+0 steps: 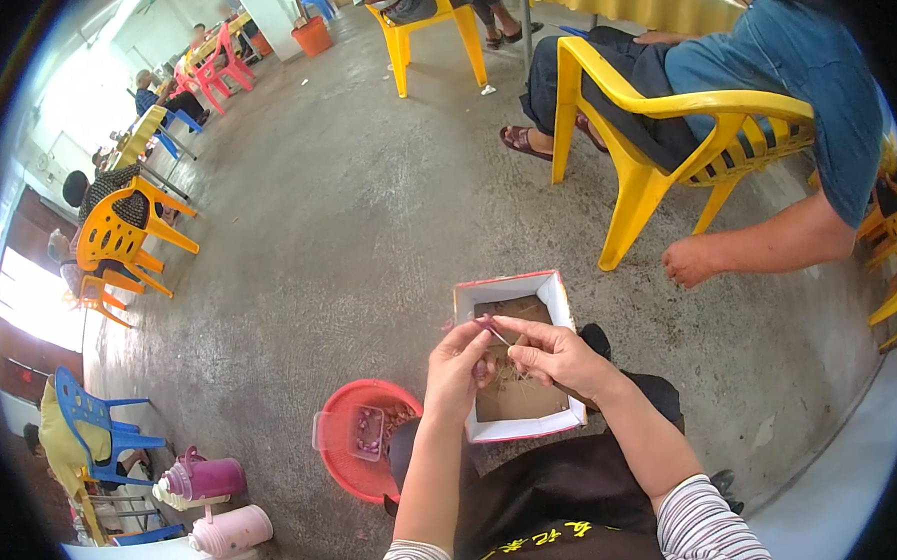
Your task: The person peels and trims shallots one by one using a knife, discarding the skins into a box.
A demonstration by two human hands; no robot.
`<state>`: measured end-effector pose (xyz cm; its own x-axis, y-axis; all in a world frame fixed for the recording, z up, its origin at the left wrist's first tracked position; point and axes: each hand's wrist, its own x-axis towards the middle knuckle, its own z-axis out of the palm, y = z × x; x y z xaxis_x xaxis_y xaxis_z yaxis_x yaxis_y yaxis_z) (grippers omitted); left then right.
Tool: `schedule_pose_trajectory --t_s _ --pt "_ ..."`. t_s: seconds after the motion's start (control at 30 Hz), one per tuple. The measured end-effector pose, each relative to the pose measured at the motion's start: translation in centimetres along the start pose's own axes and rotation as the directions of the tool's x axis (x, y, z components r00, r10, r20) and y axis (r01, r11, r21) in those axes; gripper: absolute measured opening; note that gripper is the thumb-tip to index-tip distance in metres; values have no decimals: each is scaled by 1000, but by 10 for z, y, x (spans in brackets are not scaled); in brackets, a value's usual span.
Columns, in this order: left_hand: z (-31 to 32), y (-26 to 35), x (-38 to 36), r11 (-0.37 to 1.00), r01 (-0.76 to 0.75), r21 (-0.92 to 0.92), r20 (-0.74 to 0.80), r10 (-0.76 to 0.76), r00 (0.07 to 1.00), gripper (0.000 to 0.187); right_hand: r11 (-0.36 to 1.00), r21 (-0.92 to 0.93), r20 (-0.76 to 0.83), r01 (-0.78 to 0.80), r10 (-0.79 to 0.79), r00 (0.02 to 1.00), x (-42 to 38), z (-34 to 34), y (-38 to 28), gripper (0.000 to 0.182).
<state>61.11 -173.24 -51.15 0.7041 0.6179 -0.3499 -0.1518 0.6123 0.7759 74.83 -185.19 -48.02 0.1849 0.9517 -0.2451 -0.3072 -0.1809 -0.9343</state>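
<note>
My left hand (456, 365) is closed, pinching a small purple shallot (485, 321) at its fingertips; another purplish piece shows in the palm. My right hand (554, 353) closes on a small knife (499, 336), its thin pale blade against the shallot. Both hands are over a white-walled cardboard box (544, 425) with a brown bottom and some scraps in it. Left of the box, a red basin (349, 470) holds many small shallots. A clear plastic tub (336, 432) with purple shallots sits in the basin, partly over its rim.
A seated person's arm (768, 254) hangs beside a yellow chair (633, 197) at right. Two thermos flasks, one purple (209, 478) and one pink (234, 530), stand lower left near a blue chair (93, 426). Other people sit at tables farther off across the concrete floor (295, 207).
</note>
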Motion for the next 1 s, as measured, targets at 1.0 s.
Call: schedule_pose_trajectory --t_s 1.0 --pt "8 -16 2 614 -446 651 -16 599 801 13 961 -195 -73 197 -215 974 10 14 29 47"
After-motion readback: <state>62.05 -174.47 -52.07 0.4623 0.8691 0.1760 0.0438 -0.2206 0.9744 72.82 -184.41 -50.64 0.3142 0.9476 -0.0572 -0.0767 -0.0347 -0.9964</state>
